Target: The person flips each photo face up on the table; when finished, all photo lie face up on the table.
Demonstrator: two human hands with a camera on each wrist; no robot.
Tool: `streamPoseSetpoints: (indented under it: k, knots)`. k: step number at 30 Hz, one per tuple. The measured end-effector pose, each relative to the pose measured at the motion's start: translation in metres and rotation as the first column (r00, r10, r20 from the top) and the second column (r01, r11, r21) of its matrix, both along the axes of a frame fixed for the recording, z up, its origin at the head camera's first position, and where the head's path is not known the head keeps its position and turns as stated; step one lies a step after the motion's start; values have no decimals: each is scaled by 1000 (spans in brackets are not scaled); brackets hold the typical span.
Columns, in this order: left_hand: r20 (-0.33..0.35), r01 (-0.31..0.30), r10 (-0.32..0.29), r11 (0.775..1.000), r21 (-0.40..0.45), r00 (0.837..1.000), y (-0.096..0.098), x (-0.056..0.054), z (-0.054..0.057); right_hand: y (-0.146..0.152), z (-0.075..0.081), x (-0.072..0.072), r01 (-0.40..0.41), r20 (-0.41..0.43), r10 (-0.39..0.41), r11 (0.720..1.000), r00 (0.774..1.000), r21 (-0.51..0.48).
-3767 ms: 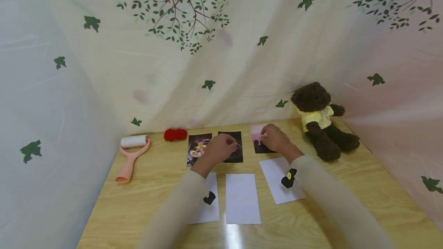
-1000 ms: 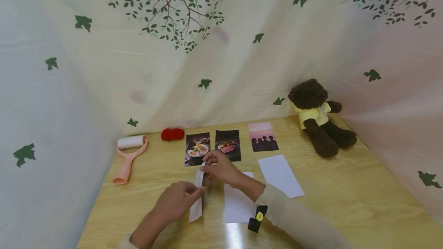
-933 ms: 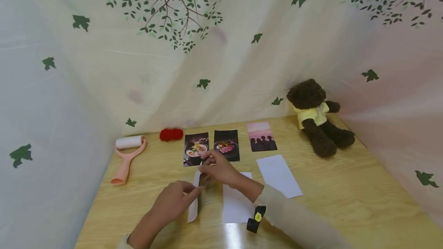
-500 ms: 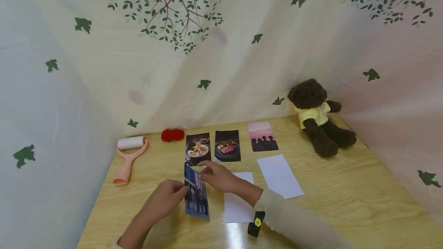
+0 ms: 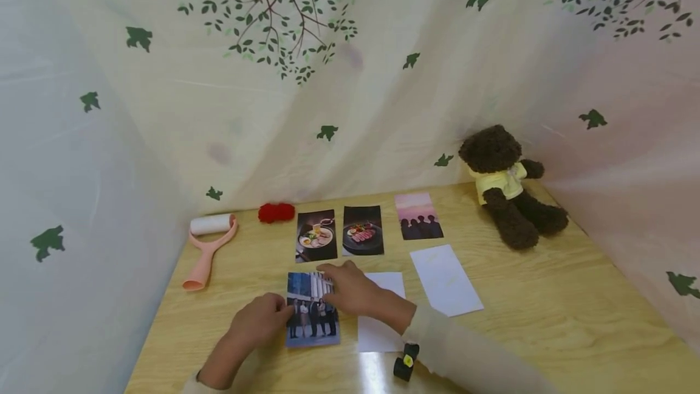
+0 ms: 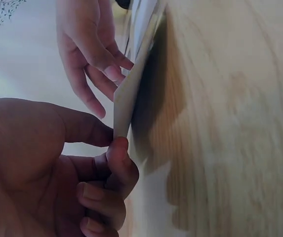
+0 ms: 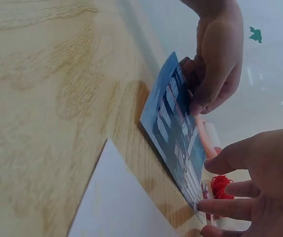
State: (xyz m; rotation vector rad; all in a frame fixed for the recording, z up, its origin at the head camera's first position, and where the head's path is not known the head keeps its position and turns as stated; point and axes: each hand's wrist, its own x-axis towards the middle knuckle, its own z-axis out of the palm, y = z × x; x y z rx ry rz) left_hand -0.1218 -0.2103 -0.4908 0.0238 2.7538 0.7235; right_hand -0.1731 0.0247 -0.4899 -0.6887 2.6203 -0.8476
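A photo (image 5: 313,324) of several people in suits stands tilted just off the table, its picture side up in the head view. My left hand (image 5: 258,321) pinches its left edge between thumb and forefinger; the left wrist view shows the pale back of the photo (image 6: 129,98) at those fingertips. Over the upper right corner reaches my right hand (image 5: 358,292). In the right wrist view that hand's fingers (image 7: 230,207) are spread and loose at the photo's end, without a clear grip. A white card (image 5: 377,333) lies partly under the right forearm.
Three photos lie in a back row: a noodle bowl (image 5: 316,237), a meat plate (image 5: 363,233) and silhouettes at sunset (image 5: 418,217). Another white card (image 5: 447,281) lies at right. A pink lint roller (image 5: 205,257), red yarn bundle (image 5: 276,213) and teddy bear (image 5: 503,187) stand around the edges.
Both hands left the back photos and lifted the left white card. It has been turned over, showing its picture, and lowered toward the table. The right hand's fingers have loosened.
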Motion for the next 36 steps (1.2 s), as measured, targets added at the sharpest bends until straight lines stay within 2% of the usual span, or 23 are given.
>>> streamPoseSetpoints:
  k: [1,2,7,10,13,17,19,21,23,25,28,30,34,36]
  knots:
    - [-1,9,-9,1000,-25,1000,-4,-3,-9,0,0,0,-2,-11,2,1000,1000,7]
    - [7,-6,6,1000,-31,1000,-4,-4,-12,0,0,1,-5,-15,5,1000,1000,9]
    - [30,-9,13,992,-123,999,-15,-18,-45,1,3,2,-14,-10,14,1000,1000,-6]
    - [2,-21,22,991,-131,1000,-14,-19,-48,6,1,3,-1,0,1,1000,1000,-18]
    - [-21,-32,30,992,-122,999,-3,-10,-21,15,0,3,13,-5,-13,999,1000,-46]
    - [-31,-38,35,992,-121,999,14,3,20,34,8,6,67,-23,-69,994,997,-86]
    - [-36,-17,13,992,-122,999,20,5,24,46,12,11,127,-51,-130,990,990,-59]
    - [-44,23,-28,994,-109,999,31,8,28,58,15,17,201,-74,-200,979,977,10]
    - [-53,85,-89,994,-73,995,44,11,32,69,18,25,262,-102,-252,959,962,108]
    - [-75,157,-159,987,-41,984,57,14,34,79,19,32,293,-130,-271,935,954,198]
    - [-110,260,-260,965,-22,959,77,17,33,91,19,40,305,-163,-268,910,949,280]
    - [-138,319,-321,947,-41,937,88,17,30,95,18,41,304,-180,-259,902,949,308]
    - [-177,393,-409,911,-121,895,105,13,21,99,17,37,290,-152,-253,898,956,330]
    - [-185,411,-436,898,-156,881,111,10,18,99,16,32,282,-129,-253,902,959,328]
